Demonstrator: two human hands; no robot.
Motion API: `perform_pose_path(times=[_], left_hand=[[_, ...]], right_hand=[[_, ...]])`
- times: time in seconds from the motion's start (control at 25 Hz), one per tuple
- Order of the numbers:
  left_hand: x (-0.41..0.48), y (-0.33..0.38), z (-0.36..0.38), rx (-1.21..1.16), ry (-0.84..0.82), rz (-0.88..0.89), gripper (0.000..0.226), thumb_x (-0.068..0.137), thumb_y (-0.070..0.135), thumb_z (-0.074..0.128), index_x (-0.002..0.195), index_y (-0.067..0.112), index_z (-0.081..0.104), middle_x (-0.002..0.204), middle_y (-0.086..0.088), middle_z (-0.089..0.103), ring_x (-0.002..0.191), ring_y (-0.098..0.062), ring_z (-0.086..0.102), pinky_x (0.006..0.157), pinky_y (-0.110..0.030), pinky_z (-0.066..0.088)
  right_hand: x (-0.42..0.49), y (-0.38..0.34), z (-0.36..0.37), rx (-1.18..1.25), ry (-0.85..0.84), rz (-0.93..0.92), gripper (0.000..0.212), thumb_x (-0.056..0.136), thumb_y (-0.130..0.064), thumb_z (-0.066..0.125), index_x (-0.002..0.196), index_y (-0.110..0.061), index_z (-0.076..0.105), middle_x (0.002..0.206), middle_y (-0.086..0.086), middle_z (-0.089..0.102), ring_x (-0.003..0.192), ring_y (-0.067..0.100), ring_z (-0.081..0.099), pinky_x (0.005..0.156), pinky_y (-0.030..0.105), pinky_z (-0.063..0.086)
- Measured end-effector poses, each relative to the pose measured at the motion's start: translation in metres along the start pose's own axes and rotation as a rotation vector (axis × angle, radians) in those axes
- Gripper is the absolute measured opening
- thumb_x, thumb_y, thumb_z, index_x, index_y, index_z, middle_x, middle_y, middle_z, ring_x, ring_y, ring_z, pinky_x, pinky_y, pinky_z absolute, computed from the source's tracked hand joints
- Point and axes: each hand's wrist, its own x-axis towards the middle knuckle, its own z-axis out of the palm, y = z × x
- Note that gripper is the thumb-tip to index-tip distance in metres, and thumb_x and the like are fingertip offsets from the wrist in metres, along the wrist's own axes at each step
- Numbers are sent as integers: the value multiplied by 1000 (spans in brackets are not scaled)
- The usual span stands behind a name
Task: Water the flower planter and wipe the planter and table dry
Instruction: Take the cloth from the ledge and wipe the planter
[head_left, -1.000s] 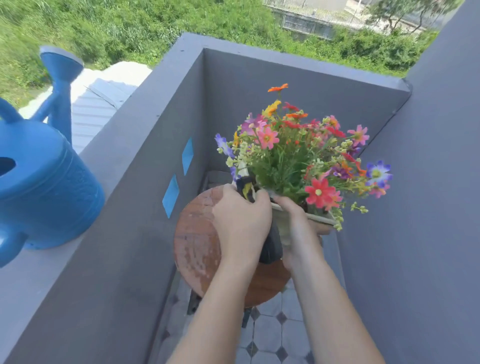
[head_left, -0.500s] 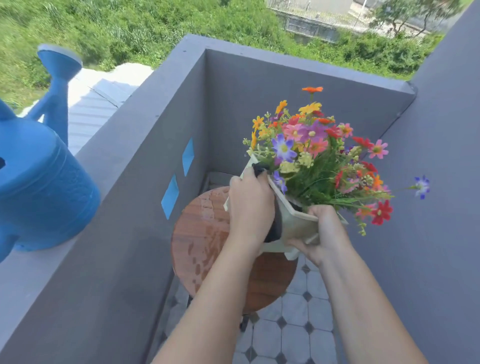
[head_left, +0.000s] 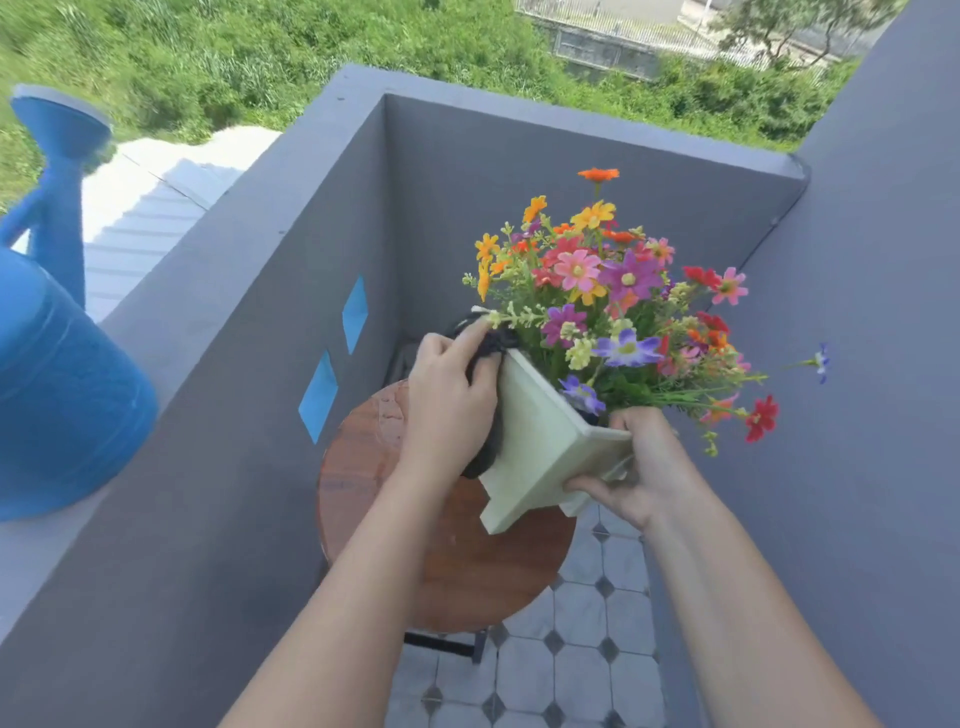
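Note:
A pale green planter (head_left: 540, 441) full of colourful flowers (head_left: 613, 301) is lifted and tilted to the right above a round wooden table (head_left: 467, 571). My right hand (head_left: 634, 467) grips the planter's lower right corner. Pressed against the planter's left side is a dark cloth (head_left: 491, 348), bunched under my left hand (head_left: 452, 400). Wet marks show on the table's left part. A blue watering can (head_left: 57, 374) stands on the ledge at far left.
Grey walls (head_left: 249, 415) enclose the narrow balcony on left, back and right. The floor (head_left: 571, 670) below the table is tiled. Two blue diamond marks (head_left: 319, 395) sit on the left wall. Greenery lies beyond the ledge.
The planter has been raised and tipped further to the right. My left hand with the cloth has slid up along its left side; my right hand now holds its lower corner.

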Motion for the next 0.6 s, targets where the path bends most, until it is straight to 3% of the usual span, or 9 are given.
perform_pose_path(times=[0.12, 0.28, 0.4, 0.48, 0.6], left_hand=[[33, -10, -10, 88, -106, 1, 37, 96, 20, 47, 131, 28, 55, 87, -2, 40, 86, -12, 42, 68, -16, 24], [-10, 0, -22, 23, -161, 250, 33, 93, 18, 52, 124, 23, 62, 89, -3, 44, 80, 8, 41, 74, -1, 29], [-41, 8, -19, -1, -231, 406, 34, 88, 17, 53, 120, 19, 65, 86, -2, 44, 77, -1, 39, 77, 0, 30], [-31, 4, -13, -3, -184, 364, 35, 89, 16, 53, 122, 19, 64, 87, -3, 45, 77, -1, 39, 77, 1, 29], [12, -11, -9, 10, -36, 120, 37, 94, 14, 52, 128, 27, 59, 91, -5, 45, 78, 0, 40, 75, 5, 26]], right_hand=[[2, -2, 2, -7, 8, -26, 23, 58, -9, 47, 69, -18, 29, 99, 4, 21, 75, 26, 27, 47, 38, 54], [11, -4, 4, -54, -19, -30, 32, 45, -11, 49, 68, -18, 28, 105, 4, 20, 84, 26, 27, 50, 38, 53], [15, -8, 4, -78, -8, -27, 46, 40, -13, 50, 85, -14, 40, 108, 5, 25, 94, 30, 34, 51, 42, 54], [17, -9, 2, -70, 14, -19, 48, 41, -12, 48, 87, -15, 39, 107, 4, 25, 95, 31, 34, 51, 43, 55], [12, -7, 3, -42, 20, -5, 35, 42, -12, 47, 73, -20, 34, 106, 3, 23, 90, 29, 30, 53, 46, 56]])
